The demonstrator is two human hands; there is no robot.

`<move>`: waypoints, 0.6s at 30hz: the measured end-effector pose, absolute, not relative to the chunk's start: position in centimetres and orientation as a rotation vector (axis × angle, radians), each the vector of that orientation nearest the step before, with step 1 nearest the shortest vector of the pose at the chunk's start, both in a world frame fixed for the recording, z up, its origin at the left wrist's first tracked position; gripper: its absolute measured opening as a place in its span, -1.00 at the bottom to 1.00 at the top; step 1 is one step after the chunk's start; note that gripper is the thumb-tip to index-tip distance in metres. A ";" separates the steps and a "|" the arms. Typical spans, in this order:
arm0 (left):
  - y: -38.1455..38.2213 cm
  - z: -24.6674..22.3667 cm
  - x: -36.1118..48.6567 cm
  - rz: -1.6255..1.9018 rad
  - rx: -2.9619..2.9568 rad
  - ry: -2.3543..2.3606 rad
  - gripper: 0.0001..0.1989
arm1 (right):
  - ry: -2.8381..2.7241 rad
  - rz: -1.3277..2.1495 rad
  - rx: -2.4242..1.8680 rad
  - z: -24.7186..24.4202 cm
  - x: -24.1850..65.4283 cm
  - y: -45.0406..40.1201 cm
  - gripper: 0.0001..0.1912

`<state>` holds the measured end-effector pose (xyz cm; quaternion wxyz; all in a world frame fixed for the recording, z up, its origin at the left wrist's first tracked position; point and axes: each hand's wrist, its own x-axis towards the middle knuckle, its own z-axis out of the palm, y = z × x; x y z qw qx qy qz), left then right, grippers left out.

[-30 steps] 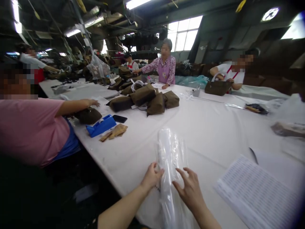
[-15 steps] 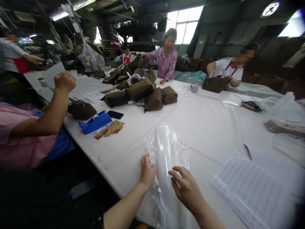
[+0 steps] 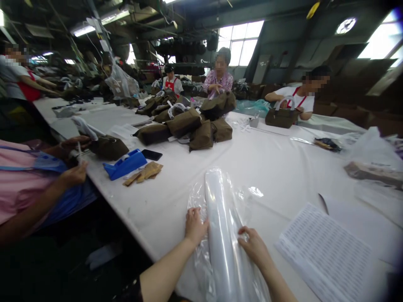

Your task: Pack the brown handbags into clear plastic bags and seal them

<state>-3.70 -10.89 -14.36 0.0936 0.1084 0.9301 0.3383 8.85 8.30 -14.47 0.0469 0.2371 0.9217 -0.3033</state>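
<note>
A long clear plastic bag (image 3: pixel 220 235) lies on the white table in front of me, with a smooth, shiny folded strip of plastic down its middle. My left hand (image 3: pixel 195 226) is on its left side, fingers curled into the loose, crinkled film. On the right side, my right hand (image 3: pixel 254 246) has its bent fingers closed at the film's edge. The near end of the bag runs out of the bottom of the picture. What lies under my fingertips is partly hidden.
Brown bags (image 3: pixel 184 122) are heaped mid-table. A blue tape dispenser (image 3: pixel 125 164), a phone (image 3: pixel 152 154) and brown paper pieces (image 3: pixel 145 173) lie left. Printed sheets (image 3: pixel 325 251) lie right. A co-worker in pink (image 3: pixel 19 180) sits left; others stand across the table.
My right hand has moved right and down, from above the strip to the film's edge, and the film is spread wider. The left co-worker's raised hand has come down.
</note>
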 end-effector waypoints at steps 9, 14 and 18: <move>-7.5 -13.4 -3.2 1.135 0.150 2.487 -0.37 | 2.782 -1.340 0.938 -15.9 9.1 8.4 -0.80; -4.9 -13.1 -5.2 1.004 0.172 2.469 -0.23 | 2.698 -1.553 1.100 -16.9 9.8 7.8 -0.72; -4.1 -11.5 -5.0 0.902 0.433 2.618 -0.12 | 2.678 -1.625 1.223 -17.4 10.1 6.3 -0.70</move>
